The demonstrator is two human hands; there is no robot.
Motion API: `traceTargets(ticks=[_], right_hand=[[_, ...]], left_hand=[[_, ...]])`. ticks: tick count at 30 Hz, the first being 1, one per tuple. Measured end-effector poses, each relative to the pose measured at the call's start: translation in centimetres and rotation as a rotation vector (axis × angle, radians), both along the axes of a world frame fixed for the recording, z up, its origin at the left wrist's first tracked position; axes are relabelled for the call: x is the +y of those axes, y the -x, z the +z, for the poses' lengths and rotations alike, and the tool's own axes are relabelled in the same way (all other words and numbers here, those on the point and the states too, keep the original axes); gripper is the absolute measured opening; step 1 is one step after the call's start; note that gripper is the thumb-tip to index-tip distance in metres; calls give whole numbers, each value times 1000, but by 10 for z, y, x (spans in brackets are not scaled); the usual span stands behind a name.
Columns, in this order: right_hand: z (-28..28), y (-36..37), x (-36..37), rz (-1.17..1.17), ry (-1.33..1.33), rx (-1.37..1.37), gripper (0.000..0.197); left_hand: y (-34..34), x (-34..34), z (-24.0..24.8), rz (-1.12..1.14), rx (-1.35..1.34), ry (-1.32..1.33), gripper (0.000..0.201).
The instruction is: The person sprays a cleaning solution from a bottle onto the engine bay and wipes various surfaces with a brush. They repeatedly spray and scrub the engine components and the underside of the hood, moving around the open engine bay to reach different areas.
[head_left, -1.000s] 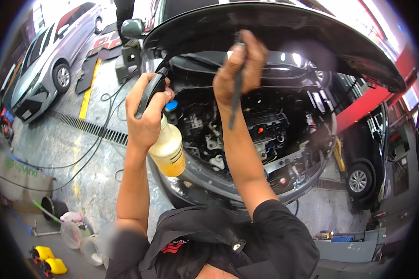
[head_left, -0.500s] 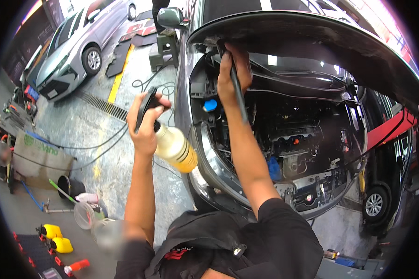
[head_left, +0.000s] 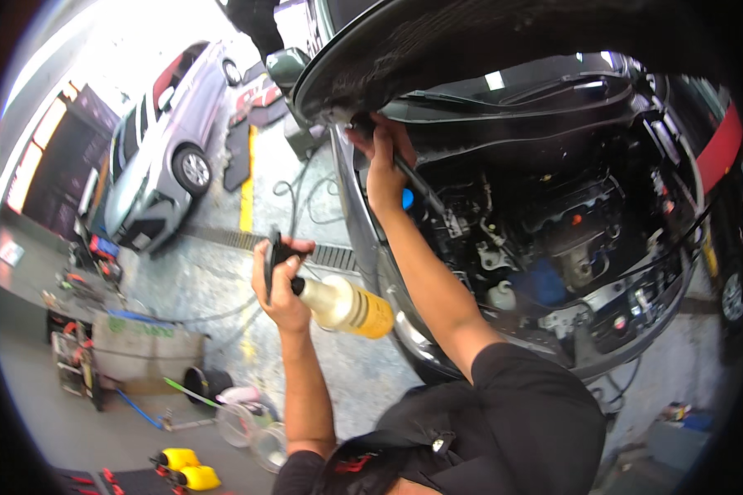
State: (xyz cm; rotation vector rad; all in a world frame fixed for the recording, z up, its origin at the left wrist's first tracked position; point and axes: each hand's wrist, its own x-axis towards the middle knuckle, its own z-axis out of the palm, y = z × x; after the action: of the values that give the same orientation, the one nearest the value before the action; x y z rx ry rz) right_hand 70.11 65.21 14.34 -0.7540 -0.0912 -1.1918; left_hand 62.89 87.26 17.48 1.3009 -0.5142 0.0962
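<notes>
Tilted flatter: white-yellow plastic spray bottle [head_left: 347,308].
Left hand [head_left: 284,289] grips it, base rightward; right hand [head_left: 384,161] clasps slim black tool [head_left: 421,188].

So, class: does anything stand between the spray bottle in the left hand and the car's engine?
Yes: in this view, the right forearm and the car's fender lie between the spray bottle in the left fingers and the engine.

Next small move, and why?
Probably shift the dark tool in the right hand slightly along the raised hood edge: the tool's upper end sits near a pale patch there, while the left hand holds the spray bottle apart.
</notes>
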Motion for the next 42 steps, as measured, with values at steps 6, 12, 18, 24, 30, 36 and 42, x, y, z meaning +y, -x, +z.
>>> traceTargets(ticks=[6, 12, 18, 24, 30, 36, 42], right_hand=[[-54, -95, -33, 192, -593, -105, 23], [-58, -110, 29, 444, -749, -330, 31], [-104, -187, -41, 425, -1072, -440, 31], [-86, -146, -18, 265, -781, -468, 30], [-79, -167, -14, 83, -783, -216, 17], [-37, -75, 43, -256, -108, -10, 18], [47, 35, -11, -738, 237, -162, 21]], left_hand=[[5, -15, -3, -25, -23, 16, 36], [4, 21, -20, 21, -7, -8, 39], [6, 5, -25, -37, -88, -79, 41], [9, 32, -38, 20, -96, -46, 58], [2, 36, -42, 37, -87, -91, 52], [1, 41, -52, 45, -88, -69, 56], [2, 38, -46, 29, -48, -98, 41]])
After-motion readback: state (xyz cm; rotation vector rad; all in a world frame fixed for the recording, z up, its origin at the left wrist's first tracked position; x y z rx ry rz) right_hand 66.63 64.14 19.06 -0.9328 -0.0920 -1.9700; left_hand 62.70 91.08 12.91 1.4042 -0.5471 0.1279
